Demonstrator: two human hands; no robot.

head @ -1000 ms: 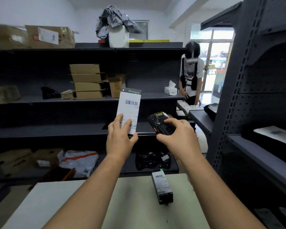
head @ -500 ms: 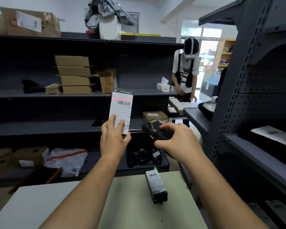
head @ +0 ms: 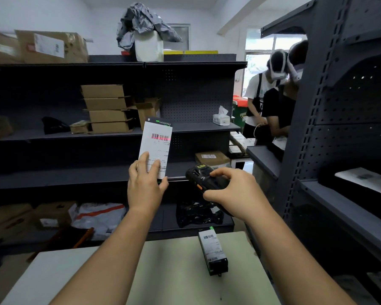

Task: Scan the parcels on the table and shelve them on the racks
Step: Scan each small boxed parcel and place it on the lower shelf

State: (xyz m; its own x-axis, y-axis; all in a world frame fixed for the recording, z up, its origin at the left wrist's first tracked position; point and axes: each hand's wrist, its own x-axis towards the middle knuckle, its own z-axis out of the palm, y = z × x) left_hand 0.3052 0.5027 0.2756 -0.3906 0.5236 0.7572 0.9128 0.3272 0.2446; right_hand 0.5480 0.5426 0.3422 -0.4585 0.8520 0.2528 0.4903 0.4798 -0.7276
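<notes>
The dark racks [head: 110, 179] fill the wall ahead and the person's right side, already carrying boxes and bags, so the shelving stage appears to wait on the scan in hand. Below them the pale tabletop [head: 167, 271] serves as the staging place: a second parcel [head: 212, 249], a dark slim box with a white label, lies flat on it near its far right edge, label up, probably so that its code can be read in turn. Above the tabletop the two hands are apart, each gripping its own thing. The left hand [head: 144, 190] holds the slim parcel [head: 157, 148] upright by its lower end, fingers spread low on the label and clear of the print at the top. The right hand [head: 235, 192] is wrapped round the black handheld scanner [head: 204, 178], its nose turned left toward the label. That pairing explains the pose: the barcode [head: 160, 136] near the top of the label faces the scanner unobstructed, and a thin red scan line [head: 161, 139] falls across the barcode's lower part, which suggests the read is under way.
</notes>
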